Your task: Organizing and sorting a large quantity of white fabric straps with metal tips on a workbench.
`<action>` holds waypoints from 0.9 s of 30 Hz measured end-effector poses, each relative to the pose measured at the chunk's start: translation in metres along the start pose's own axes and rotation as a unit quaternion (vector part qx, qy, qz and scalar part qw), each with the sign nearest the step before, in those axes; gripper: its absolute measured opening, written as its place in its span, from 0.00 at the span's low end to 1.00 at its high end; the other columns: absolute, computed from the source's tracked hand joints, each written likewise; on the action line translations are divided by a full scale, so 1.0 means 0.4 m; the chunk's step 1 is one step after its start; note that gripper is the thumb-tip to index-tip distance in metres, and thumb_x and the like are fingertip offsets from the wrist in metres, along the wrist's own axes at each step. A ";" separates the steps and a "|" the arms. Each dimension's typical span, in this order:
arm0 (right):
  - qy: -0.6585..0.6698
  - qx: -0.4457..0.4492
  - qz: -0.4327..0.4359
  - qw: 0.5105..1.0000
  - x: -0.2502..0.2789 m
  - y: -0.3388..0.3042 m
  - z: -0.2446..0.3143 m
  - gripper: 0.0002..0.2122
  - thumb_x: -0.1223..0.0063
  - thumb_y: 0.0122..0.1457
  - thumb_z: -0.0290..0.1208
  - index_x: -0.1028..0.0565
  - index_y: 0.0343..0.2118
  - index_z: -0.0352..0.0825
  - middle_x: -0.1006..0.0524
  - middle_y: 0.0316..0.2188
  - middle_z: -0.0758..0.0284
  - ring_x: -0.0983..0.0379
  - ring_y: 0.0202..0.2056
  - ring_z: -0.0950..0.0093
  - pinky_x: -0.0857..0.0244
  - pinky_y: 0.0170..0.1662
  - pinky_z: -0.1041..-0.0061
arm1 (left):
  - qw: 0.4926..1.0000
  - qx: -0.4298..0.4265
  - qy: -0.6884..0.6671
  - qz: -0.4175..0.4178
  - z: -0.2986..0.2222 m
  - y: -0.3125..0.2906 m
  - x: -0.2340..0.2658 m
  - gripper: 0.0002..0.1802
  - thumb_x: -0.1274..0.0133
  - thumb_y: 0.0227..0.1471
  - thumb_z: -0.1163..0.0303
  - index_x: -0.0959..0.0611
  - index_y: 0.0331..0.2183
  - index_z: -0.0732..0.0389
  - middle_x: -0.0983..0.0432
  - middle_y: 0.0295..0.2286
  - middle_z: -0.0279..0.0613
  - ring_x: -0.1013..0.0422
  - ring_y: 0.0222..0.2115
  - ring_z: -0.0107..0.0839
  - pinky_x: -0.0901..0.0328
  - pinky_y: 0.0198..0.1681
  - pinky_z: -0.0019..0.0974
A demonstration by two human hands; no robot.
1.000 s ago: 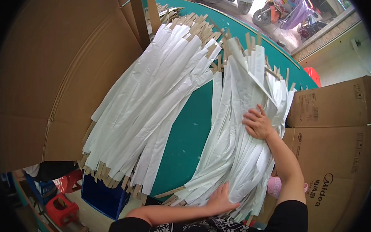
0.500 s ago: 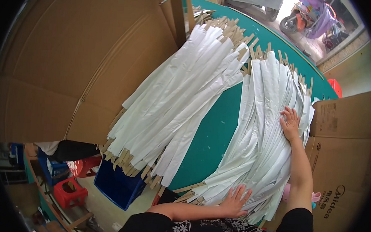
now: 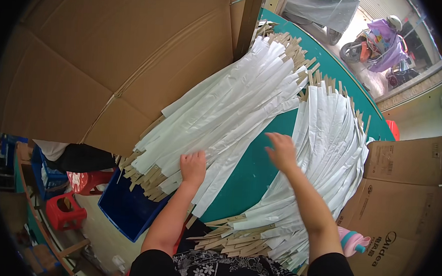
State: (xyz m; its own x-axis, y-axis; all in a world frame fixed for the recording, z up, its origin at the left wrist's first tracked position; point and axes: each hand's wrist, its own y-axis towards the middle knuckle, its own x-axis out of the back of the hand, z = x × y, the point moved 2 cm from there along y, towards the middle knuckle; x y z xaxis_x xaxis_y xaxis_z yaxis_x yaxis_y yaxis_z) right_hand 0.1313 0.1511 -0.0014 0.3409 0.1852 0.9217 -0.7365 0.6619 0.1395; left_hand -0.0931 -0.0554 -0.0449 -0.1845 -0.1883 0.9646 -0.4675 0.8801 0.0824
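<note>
Two heaps of long white strips with brown, flat ends lie on a green table. My left hand [image 3: 193,167] is at the lower part of the left heap [image 3: 233,103], its fingers curled in; whether it grips a strip is hidden. My right hand [image 3: 282,152] is over the gap between the heaps, at the edge of the right heap [image 3: 326,138]. Its thumb and fingers are apart and nothing shows in them. The brown ends of the right heap stick out near my body.
A large cardboard sheet [image 3: 135,48] stands on the left, a cardboard box [image 3: 392,212] on the right. Beside that box is a pink bottle [image 3: 351,242]. Below the green table [image 3: 249,172] are a blue bin [image 3: 127,208] and a red stool [image 3: 65,211].
My left hand has moved from the lower right heap to the left heap, its fingers now curled. My right hand has come off the right heap toward the gap. The view has shifted.
</note>
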 end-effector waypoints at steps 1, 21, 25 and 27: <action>-0.001 0.043 0.002 0.999 -0.029 0.014 0.044 0.27 0.37 0.45 0.31 0.29 0.52 0.45 0.30 0.53 0.64 0.35 0.54 0.63 0.46 0.59 0.60 | 0.999 -0.023 0.020 0.028 -0.006 0.000 0.001 0.07 0.45 0.43 0.70 0.22 0.29 0.58 0.24 0.25 0.39 0.27 0.30 0.38 0.39 0.38 0.42; -0.048 0.243 0.168 0.954 -0.253 0.064 0.139 0.10 0.54 0.53 0.28 0.29 0.39 0.42 0.29 0.38 0.67 0.33 0.44 0.69 0.41 0.54 0.66 | 0.967 -0.026 -0.183 0.173 0.026 -0.060 -0.024 0.15 0.43 0.46 0.66 0.22 0.37 0.58 0.26 0.28 0.43 0.27 0.30 0.48 0.32 0.34 0.47; -0.016 0.215 0.137 0.967 -0.236 0.044 0.133 0.11 0.52 0.51 0.29 0.29 0.39 0.43 0.30 0.37 0.68 0.33 0.43 0.71 0.40 0.53 0.68 | 0.931 -0.043 -0.248 0.264 -0.018 -0.023 0.053 0.13 0.40 0.44 0.65 0.21 0.34 0.59 0.26 0.32 0.42 0.28 0.34 0.46 0.33 0.38 0.45; -0.045 0.255 0.089 0.962 -0.225 0.053 0.148 0.12 0.52 0.51 0.29 0.29 0.40 0.44 0.30 0.36 0.69 0.32 0.43 0.71 0.40 0.54 0.68 | 0.982 -0.012 -0.153 -0.109 0.002 -0.004 0.066 0.14 0.39 0.42 0.68 0.21 0.35 0.58 0.28 0.34 0.42 0.31 0.36 0.44 0.36 0.41 0.44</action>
State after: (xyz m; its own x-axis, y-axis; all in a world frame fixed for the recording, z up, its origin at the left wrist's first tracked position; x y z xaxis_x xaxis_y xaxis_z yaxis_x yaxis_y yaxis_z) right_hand 0.0504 0.1057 -0.0601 0.1474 0.1847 0.9717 -0.9774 0.1779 0.1144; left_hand -0.0978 -0.0621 -0.0199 -0.3346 -0.4919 0.8038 -0.5042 0.8140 0.2883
